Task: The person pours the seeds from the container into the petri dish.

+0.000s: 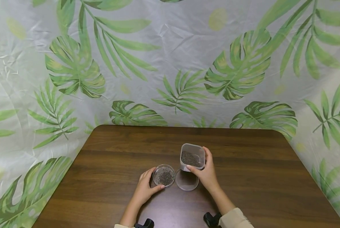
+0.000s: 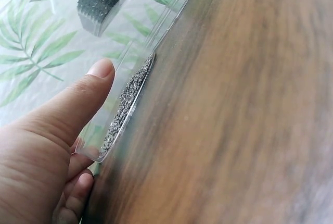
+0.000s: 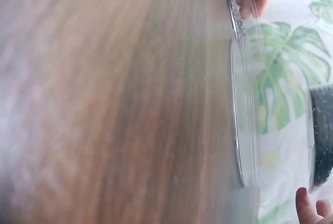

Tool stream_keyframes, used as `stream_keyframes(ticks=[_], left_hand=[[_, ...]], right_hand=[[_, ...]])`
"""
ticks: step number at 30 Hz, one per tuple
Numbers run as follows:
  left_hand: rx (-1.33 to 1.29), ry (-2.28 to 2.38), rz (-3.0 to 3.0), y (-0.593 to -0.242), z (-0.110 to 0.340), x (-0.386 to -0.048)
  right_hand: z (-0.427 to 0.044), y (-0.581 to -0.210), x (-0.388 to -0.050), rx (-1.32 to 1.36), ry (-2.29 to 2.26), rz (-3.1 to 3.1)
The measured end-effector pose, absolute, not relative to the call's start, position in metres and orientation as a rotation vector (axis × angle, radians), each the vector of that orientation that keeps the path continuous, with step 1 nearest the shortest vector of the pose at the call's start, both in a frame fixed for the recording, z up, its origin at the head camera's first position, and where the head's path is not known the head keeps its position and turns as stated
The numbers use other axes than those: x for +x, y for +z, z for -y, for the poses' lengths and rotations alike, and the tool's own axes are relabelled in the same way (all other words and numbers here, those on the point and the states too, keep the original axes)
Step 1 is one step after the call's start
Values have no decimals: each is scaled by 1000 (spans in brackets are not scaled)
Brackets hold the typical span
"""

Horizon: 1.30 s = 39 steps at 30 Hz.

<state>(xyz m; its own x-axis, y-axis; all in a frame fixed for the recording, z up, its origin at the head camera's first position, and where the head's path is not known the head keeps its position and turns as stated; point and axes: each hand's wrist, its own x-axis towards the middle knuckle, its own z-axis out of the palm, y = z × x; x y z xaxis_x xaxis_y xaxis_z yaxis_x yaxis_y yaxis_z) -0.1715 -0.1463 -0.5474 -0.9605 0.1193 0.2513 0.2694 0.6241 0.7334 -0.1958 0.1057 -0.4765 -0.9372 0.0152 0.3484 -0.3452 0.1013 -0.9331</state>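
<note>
A round clear petri dish [image 1: 159, 173] sits on the table, dark granules [image 1: 165, 178] scattered over its bottom. My left hand [image 1: 144, 188] holds it from the left side, thumb at the near rim and fingers round the far side. To its right lies a second clear petri dish [image 1: 187, 183] with nothing visible inside. Above that one, my right hand [image 1: 208, 174] grips a clear, square plastic container [image 1: 197, 150] by its right and near sides. More dark granules [image 3: 323, 130] cover part of the container's bottom; it is held off the table.
The brown wooden table [image 1: 252, 164] has rounded far corners. Behind it hangs a pale sheet [image 1: 184, 53] with green leaf prints. Black wrist devices [image 1: 212, 219] sit at both wrists, near the front of the view.
</note>
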Motion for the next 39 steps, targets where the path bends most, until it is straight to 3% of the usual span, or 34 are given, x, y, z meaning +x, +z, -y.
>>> stream_keyframes(ticks=[39], left_hand=[[-318,-1248,2674,-549,146,-172]], right_hand=[[-153,-496,-198,127,1815,2130]])
